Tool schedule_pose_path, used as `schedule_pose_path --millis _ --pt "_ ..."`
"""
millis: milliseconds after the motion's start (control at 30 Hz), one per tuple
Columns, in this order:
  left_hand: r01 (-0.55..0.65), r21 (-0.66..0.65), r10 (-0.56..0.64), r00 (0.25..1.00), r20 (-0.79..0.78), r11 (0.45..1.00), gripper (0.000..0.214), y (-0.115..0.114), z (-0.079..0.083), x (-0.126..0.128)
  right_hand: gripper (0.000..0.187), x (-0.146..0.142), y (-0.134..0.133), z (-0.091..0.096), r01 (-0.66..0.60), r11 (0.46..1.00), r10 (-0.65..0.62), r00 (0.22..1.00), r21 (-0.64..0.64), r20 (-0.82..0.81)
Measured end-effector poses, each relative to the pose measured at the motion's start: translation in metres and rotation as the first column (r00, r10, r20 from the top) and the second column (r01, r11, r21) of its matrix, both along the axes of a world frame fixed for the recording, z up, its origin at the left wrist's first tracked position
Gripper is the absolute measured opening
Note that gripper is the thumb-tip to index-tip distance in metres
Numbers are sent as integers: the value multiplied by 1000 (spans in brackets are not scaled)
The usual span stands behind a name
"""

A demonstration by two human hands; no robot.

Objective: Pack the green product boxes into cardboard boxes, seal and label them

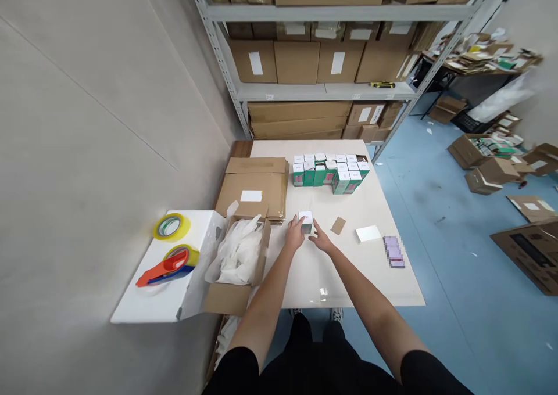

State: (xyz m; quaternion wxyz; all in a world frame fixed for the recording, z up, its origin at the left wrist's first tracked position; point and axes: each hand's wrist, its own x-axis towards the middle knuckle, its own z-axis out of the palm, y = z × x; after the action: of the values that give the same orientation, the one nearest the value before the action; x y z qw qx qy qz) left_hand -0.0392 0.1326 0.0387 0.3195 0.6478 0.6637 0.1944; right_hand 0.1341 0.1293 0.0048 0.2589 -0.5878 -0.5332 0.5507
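Note:
A small green-and-white carton stands upright on the white table in front of me. My left hand grips it from the left, with fingers at its side and near its top edge. Just to the carton's right, my right hand is open, thumb and fingers apart, with nothing in it. Farther back, several similar cartons stand in rows, with white tops and green sides. A small piece of brown cardboard lies right of my hands.
At left are stacked flat cardboard boxes, an open box of white packing material, and a white stand bearing yellow tape and an orange tape dispenser. A white rectangle and a blurred purple item lie right. Shelving rises behind.

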Motion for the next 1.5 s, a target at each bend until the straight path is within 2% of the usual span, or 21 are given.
schedule_pose_path --millis 200,367,467,567,733,900,1100,1333,1500 --pt "-172 205 163 985 59 964 57 -21 33 13 89 45 -28 27 102 995 -95 974 25 -204" --pt "-248 313 200 964 178 917 49 -39 73 37 86 82 -34 62 123 987 -82 937 101 -340" --pt "-313 301 215 924 316 901 49 -53 93 53 84 101 -35 79 121 982 -58 921 142 -385" --pt "-355 210 220 850 479 911 51 -71 107 68 81 115 -38 89 114 978 -37 920 177 -390" --pt "-415 152 261 775 575 897 53 -101 120 69 76 112 -46 100 46 977 40 919 207 -392" --pt "-520 170 305 701 645 837 55 -125 129 35 75 73 -50 115 -59 967 158 902 247 -401" --pt "-686 246 365 615 699 685 47 -155 140 -19 71 4 -61 134 -188 925 312 873 332 -375" --pt "-806 268 443 531 722 527 43 -191 156 -107 67 -98 -88 153 -327 855 455 845 402 -281" --pt "-855 276 449 475 757 439 45 -217 145 -175 62 -184 -100 157 -436 781 556 811 447 -181"
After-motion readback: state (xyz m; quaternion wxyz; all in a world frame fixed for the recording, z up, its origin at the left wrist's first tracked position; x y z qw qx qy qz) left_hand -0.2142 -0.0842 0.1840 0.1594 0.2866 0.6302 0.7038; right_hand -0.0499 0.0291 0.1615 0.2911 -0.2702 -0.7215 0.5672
